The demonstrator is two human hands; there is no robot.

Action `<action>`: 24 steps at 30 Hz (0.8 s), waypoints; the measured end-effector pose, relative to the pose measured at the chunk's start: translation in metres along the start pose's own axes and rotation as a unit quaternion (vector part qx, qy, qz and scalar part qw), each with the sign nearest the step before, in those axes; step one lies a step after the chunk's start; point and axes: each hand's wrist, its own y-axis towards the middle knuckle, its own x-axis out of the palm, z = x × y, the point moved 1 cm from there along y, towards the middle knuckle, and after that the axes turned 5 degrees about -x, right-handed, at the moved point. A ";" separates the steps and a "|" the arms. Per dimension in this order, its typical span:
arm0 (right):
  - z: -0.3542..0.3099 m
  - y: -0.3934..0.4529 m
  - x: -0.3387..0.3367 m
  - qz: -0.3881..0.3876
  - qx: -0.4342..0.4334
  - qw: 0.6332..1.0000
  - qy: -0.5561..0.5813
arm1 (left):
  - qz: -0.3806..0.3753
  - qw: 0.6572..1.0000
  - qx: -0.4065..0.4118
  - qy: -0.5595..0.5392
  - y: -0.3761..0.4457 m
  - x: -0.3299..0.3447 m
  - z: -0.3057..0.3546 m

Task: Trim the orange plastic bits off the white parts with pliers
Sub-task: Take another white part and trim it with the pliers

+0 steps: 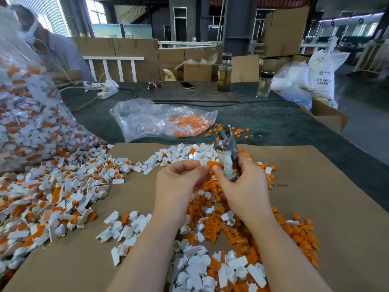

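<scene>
Pliers (226,152) gripped upright in right hand (242,186); left hand (179,182) pinches orange bit (211,163).

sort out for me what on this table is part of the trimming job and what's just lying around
Job: pliers in the right hand; orange bit pinched by the left hand; pile of untrimmed parts; cut orange bits; white parts.

Lying about: sunglasses, phone, two bottles, power strip.
</scene>
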 end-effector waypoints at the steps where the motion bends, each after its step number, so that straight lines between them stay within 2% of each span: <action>1: 0.000 0.000 0.000 0.002 0.001 1.000 -0.003 | 0.002 1.000 0.006 0.004 0.000 0.001 0.000; 14: -0.003 -0.003 0.001 0.044 -0.004 0.999 -0.019 | 0.037 0.983 0.121 0.136 -0.005 0.008 0.002; 24: 0.000 0.001 -0.002 -0.004 0.029 1.000 0.003 | 0.044 0.970 0.149 0.185 -0.003 0.008 -0.004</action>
